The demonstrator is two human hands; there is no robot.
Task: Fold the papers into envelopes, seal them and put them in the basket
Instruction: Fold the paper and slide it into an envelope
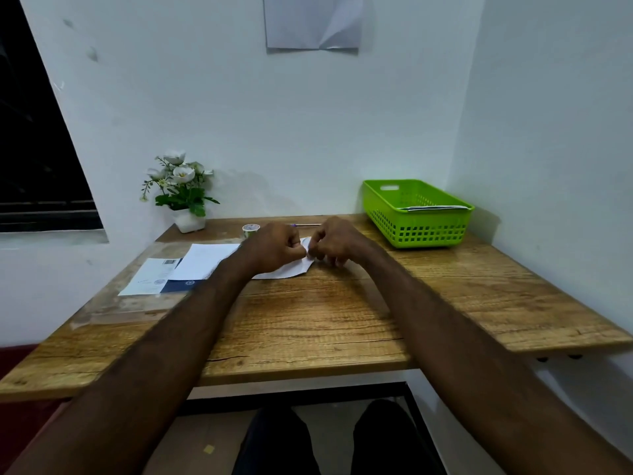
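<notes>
A white folded paper (291,270) lies on the wooden table (308,323), mostly hidden under my hands. My left hand (274,246) is curled with its fingertips pinching the paper's right edge. My right hand (334,243) meets it there and pinches the same edge from the other side. A green plastic basket (416,231) stands at the back right of the table, with white folded paper (433,207) resting across its rim. More white papers (205,260) lie in a loose stack to the left of my left hand.
A roll of tape (250,229) and a pen (308,224) lie behind my hands. A white pot of flowers (183,193) stands at the back left corner. A printed sheet with a dark blue band (156,281) sits at the left. A wall closes the right side.
</notes>
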